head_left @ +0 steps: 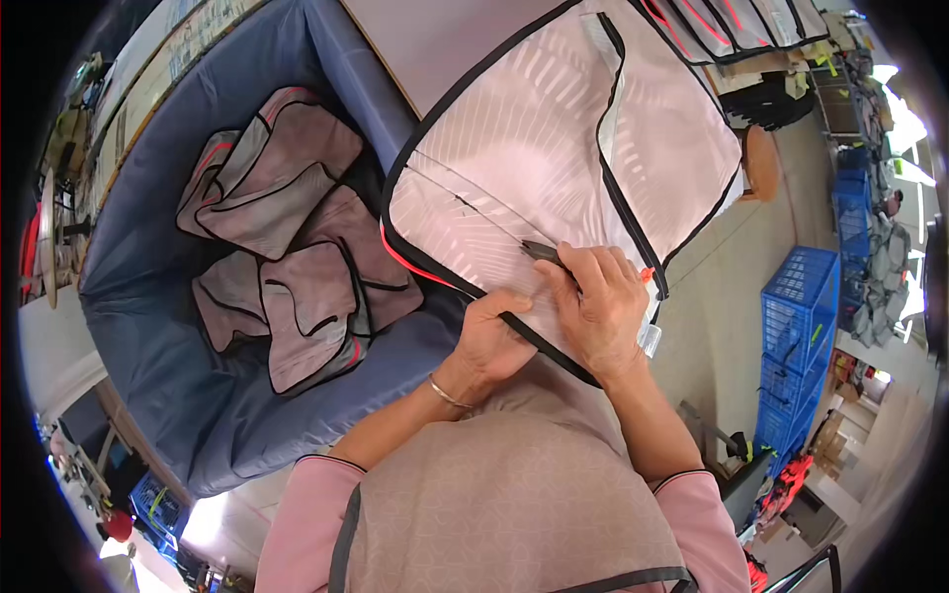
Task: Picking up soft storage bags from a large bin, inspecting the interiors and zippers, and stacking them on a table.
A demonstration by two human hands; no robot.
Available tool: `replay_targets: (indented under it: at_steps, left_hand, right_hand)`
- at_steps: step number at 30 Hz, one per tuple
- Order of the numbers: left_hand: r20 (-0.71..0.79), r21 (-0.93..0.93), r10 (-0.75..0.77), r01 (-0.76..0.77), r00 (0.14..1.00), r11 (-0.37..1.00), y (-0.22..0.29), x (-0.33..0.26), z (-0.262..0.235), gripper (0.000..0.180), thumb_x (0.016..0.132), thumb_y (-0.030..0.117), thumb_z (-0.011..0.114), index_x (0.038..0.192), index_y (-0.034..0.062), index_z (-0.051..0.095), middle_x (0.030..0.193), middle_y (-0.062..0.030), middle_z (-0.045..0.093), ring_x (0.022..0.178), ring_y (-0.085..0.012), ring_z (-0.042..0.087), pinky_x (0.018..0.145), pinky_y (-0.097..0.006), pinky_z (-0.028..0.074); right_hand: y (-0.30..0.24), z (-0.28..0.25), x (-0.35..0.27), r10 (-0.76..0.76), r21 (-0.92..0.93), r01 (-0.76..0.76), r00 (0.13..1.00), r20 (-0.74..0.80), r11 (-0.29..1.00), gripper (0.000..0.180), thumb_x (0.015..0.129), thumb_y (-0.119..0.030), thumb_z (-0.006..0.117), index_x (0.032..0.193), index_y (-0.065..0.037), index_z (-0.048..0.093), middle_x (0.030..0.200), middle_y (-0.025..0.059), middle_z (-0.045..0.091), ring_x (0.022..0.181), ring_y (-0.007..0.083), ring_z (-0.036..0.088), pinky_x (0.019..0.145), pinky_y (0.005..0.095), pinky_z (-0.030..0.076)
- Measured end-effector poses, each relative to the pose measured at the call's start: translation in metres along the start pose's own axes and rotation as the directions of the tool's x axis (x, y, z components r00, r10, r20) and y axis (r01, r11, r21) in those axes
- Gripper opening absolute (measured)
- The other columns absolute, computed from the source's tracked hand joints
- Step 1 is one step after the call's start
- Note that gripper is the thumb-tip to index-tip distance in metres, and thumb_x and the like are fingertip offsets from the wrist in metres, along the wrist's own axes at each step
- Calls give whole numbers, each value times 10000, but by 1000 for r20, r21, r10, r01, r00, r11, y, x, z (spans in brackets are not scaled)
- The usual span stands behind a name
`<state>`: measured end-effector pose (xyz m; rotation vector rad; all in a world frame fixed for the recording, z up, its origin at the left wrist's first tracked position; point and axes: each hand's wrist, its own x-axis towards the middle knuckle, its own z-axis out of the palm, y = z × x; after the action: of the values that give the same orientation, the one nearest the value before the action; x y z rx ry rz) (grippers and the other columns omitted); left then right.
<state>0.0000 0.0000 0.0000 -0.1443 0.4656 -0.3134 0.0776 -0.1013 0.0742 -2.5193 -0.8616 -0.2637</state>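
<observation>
We hold a pale panel [554,148] edged in black binding flat on the tabletop [435,40], its near edge pulled toward us. Our right hand [603,311] is clenched around a dark pen-like tool [542,251], whose tip rests on the panel just left of the hand; we cannot tell whether it is a marker or a cutter. Our left hand [494,336] presses on the near binding [524,331], fingers curled over the edge and pinning the cloth, touching the right hand.

The risks, as we judge them: the two hands sit close, so if the tool is sharp, a slip leftward or toward us could nick the left fingers. The panel hangs partly off the near edge, so a loosened left hand could let the cloth shift and send the tool's line astray. A thin seam or thread [465,193] crosses the panel left of the tip; pressing too hard there could snag it.

Left of the panel a blue bin [148,296] holds a heap of similar pieces [287,257].
</observation>
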Motion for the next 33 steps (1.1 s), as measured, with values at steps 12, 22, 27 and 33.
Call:
replay_targets:
  at_steps: [12,22,27,33]
  left_hand:
    - [36,-22,23,-22,999,1000,4,-1,5,351,774,72,502,1104,-33,555,1086,-114,613,1027,-244,580,941,-386,441]
    - [-94,61,104,-98,990,993,5,-5,11,371,819,75,560,1178,-15,527,1143,-114,595,1025,-244,590,956,-385,443]
    - [-124,302,325,-276,938,912,3,-1,24,337,883,105,605,1194,8,520,1139,-102,594,1024,-223,593,920,-379,482]
    - [-148,248,257,-215,955,944,4,1,13,339,901,155,611,1194,14,519,1132,-96,596,1028,-214,591,894,-371,499]
  right_hand:
    - [-2,6,-3,31,2,-31,999,-12,1000,208,734,-183,758,829,-66,614,695,53,578,612,238,539,549,339,429]
    - [10,1,5,261,252,-299,950,172,921,128,798,-104,715,842,-17,632,722,43,618,644,116,549,592,256,449]
    - [18,-5,0,547,574,-636,760,351,516,121,855,-114,669,887,-3,633,747,-22,597,693,33,505,628,197,434]
    - [11,-3,-14,241,251,-243,970,38,937,212,739,-141,764,870,-32,639,762,104,622,655,205,586,608,292,467]
